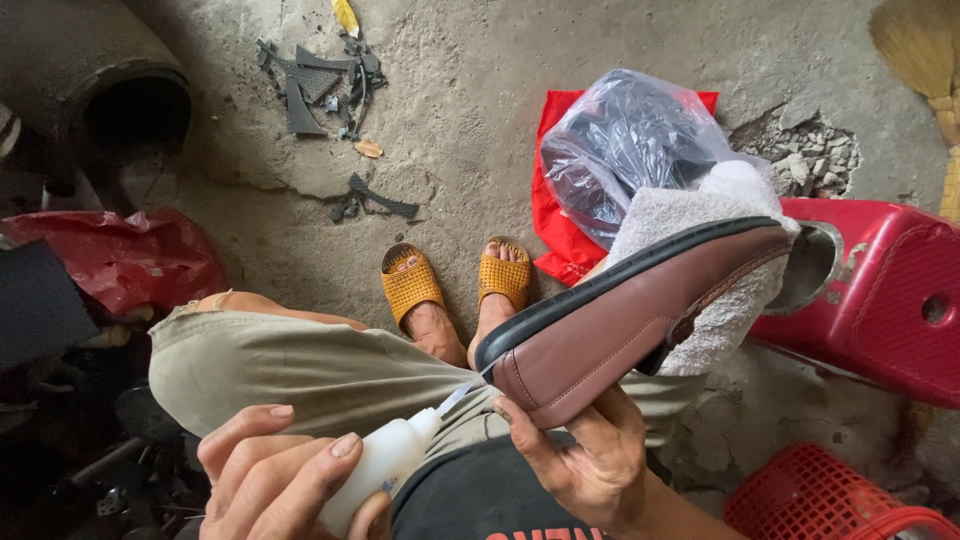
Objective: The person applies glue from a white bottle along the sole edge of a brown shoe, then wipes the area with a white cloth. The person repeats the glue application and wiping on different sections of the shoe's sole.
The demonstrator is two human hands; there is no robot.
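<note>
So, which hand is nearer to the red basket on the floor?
Right. The right hand holds the brown shoe just beside the red basket; the left hand, with the white glue bottle, is farther away.

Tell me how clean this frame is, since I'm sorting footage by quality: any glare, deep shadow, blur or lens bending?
Head view: soft, even daylight; mild glare on the clear plastic bag; the left edge sinks into dark shadow; wide-angle bending at the corners; the left hand and the brown shoe look sharp.
</note>
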